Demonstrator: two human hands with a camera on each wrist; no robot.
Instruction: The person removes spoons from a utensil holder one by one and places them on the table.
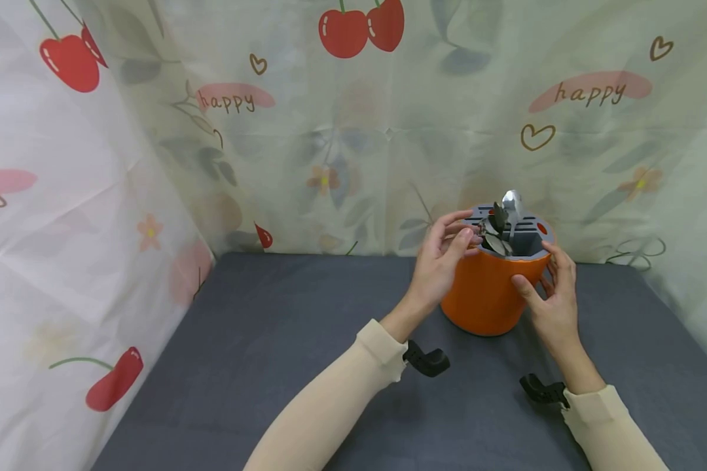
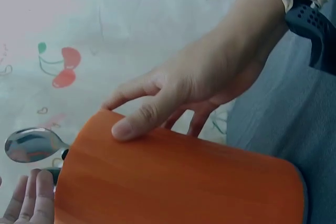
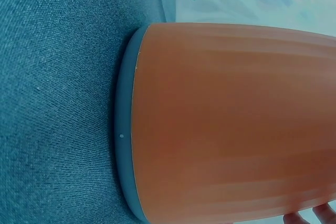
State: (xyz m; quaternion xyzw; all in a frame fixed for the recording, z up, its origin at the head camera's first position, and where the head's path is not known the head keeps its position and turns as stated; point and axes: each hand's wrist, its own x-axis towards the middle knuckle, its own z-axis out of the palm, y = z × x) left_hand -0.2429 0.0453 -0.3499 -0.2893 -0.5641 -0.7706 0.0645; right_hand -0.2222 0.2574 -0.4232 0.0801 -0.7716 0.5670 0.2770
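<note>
Both hands at the orange holder [image 1: 488, 294], spoons [image 1: 512, 204] sticking out of its top.
Holder stands upright on the dark table [image 1: 271, 340], near the back, right of centre. Right hand [image 1: 556, 304] grasps its right side by the rim; left hand [image 1: 438, 265] is at the spoons, fingers slightly bent, can't tell if pinching one.

Orange holder [image 1: 486, 294] upright, shiny spoons [image 1: 512, 201] in top.
</note>
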